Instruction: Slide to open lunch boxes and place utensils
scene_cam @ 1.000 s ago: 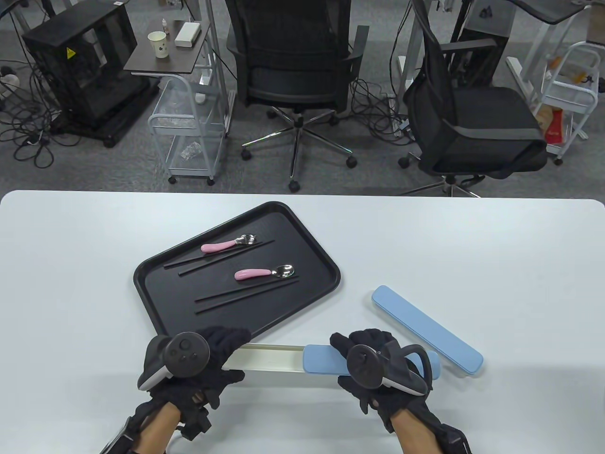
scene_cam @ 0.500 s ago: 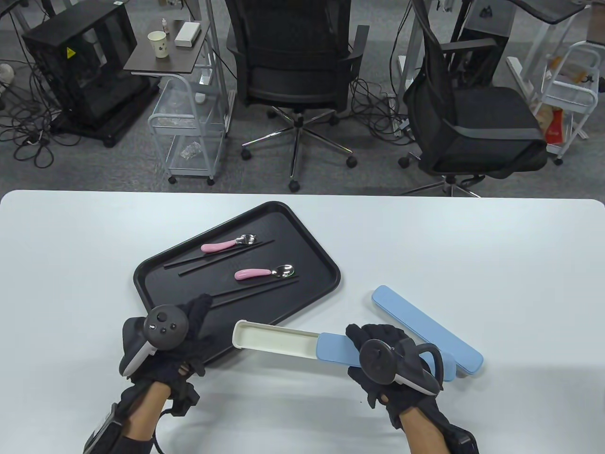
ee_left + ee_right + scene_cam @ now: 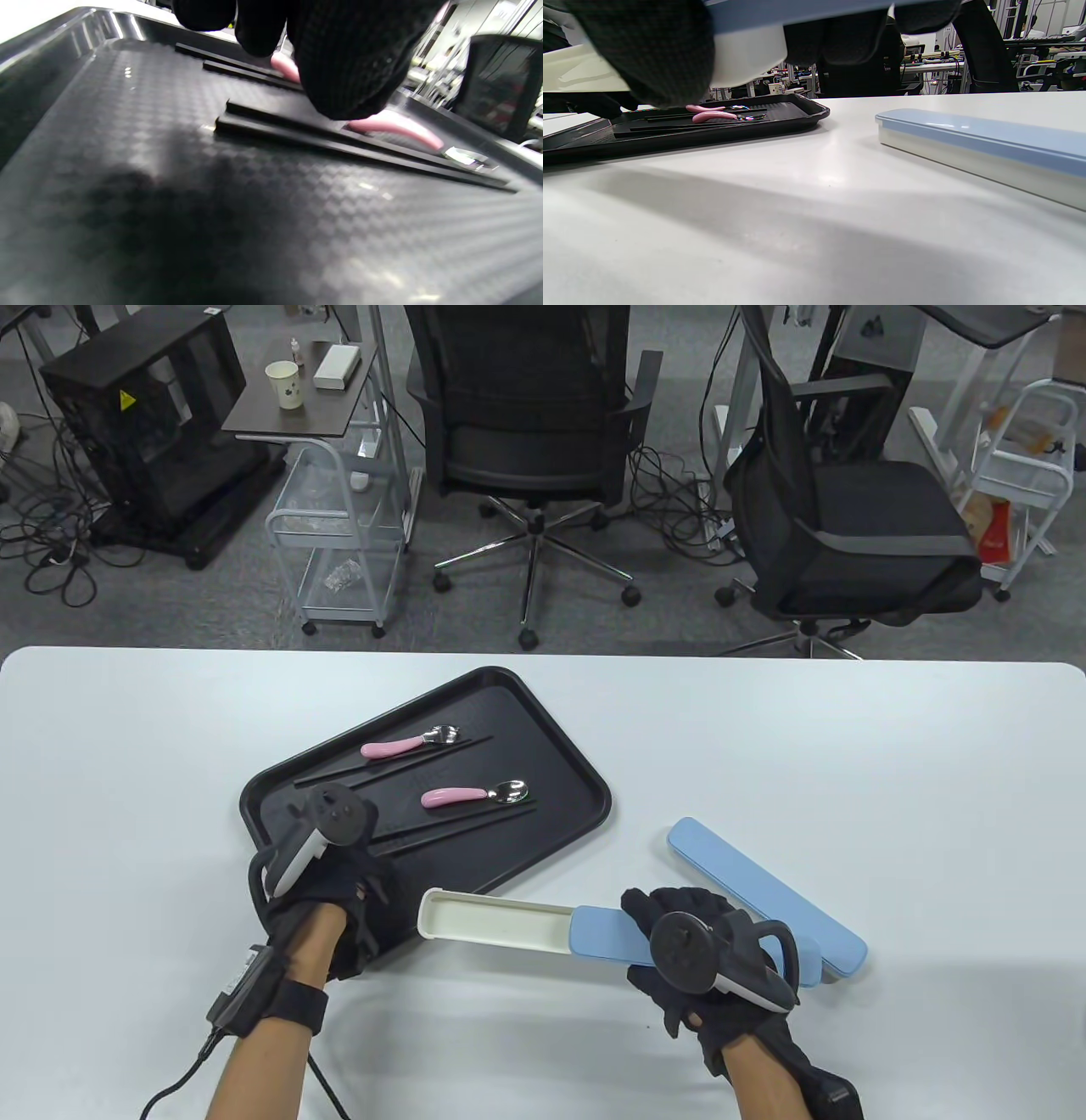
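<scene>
An open utensil box, white body (image 3: 492, 918) with its blue lid (image 3: 607, 937) slid to the right, is held by my right hand (image 3: 704, 959), which grips the lid end. In the right wrist view the box (image 3: 746, 55) hangs above the table. My left hand (image 3: 331, 869) is over the near-left part of the black tray (image 3: 509, 712). Its fingertips (image 3: 339, 63) hover just over the nearer pair of black chopsticks (image 3: 339, 144) and hold nothing. Two pink-handled spoons (image 3: 399, 746) (image 3: 458, 796) and a second pair of chopsticks (image 3: 399, 763) lie on the tray.
A second blue-lidded box (image 3: 764, 899), closed, lies on the white table just right of my right hand; it also shows in the right wrist view (image 3: 988, 144). Office chairs and carts stand beyond the table's far edge.
My left hand let go of the box's white end and moved up over the tray to the chopsticks. My right hand swung the open box so its left end points toward the tray.
</scene>
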A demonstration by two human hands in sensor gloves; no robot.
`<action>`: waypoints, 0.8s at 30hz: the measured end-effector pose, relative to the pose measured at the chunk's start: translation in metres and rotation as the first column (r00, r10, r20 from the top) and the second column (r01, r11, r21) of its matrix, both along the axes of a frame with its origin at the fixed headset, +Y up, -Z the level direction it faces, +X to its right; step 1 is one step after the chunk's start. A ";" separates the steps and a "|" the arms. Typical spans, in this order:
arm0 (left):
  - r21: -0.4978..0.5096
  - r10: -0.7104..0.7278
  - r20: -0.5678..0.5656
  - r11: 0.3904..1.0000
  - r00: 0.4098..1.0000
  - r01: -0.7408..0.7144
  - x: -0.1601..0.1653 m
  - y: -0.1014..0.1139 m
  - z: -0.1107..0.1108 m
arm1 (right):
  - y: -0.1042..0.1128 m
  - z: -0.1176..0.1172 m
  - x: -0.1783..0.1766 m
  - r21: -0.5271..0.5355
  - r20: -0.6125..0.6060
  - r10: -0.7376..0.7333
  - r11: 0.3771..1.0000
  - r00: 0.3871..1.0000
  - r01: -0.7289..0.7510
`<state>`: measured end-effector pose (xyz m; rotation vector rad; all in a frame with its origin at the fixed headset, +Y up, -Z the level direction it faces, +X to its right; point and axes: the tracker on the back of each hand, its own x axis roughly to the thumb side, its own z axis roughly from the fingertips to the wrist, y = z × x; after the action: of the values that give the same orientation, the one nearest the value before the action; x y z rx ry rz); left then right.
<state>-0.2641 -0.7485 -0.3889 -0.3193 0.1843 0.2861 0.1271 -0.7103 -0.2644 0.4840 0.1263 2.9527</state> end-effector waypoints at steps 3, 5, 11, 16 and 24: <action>-0.026 -0.027 -0.016 0.999 1.000 0.026 0.000 -0.008 -0.005 | 0.000 0.000 0.000 -0.001 -0.001 0.000 1.000 1.000 0.000; -0.049 -0.038 -0.024 0.998 0.999 0.036 -0.001 -0.012 -0.007 | 0.000 0.000 0.000 -0.002 -0.002 0.000 1.000 1.000 0.000; -0.099 -0.074 -0.027 0.993 0.997 0.071 0.001 -0.023 -0.012 | 0.000 0.000 0.000 -0.006 -0.003 0.004 1.000 1.000 -0.004; -0.069 -0.076 -0.029 0.995 0.997 0.074 0.003 -0.023 -0.012 | 0.000 -0.001 0.000 -0.007 -0.001 0.004 1.000 1.000 -0.004; -0.041 -0.108 -0.005 0.993 0.994 0.108 0.007 -0.024 -0.011 | 0.000 -0.001 0.001 -0.003 0.000 0.005 1.000 1.000 -0.005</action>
<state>-0.2572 -0.7722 -0.3998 -0.3474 0.2138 0.1764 0.1276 -0.7105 -0.2650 0.4837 0.1318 2.9567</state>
